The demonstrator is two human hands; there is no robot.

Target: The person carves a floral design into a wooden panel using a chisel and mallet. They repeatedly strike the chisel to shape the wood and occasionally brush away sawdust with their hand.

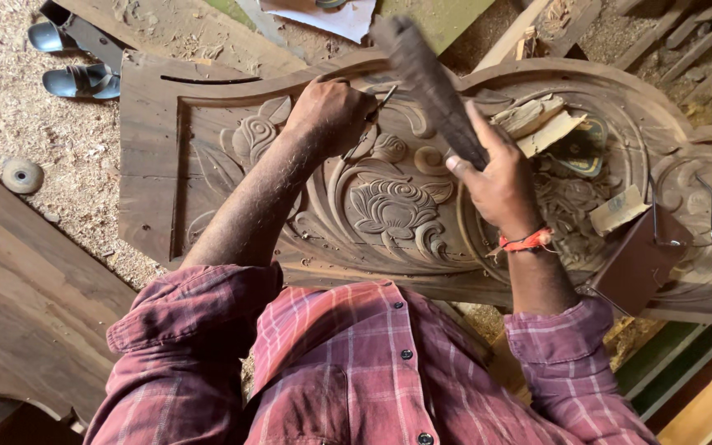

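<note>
The left hand [331, 111] is closed around a chisel [370, 124], its tip set on the carved wooden panel [389, 206] at about 12 o'clock from the lotus flower [393, 210]. The right hand [496, 185] is wrapped tight around a dark wooden mallet [426, 78], raised at 1 o'clock above the chisel. The mallet head is blurred, so its exact line to the chisel cannot be judged. Risk: an off-centre blow may glance onto the left knuckles, or tilt the chisel and gouge the finished petals. Loose wood offcuts [537, 124] at 3 o'clock and a small brown box [640, 264] at 4 o'clock rest on the panel and may shift under vibration.
</note>
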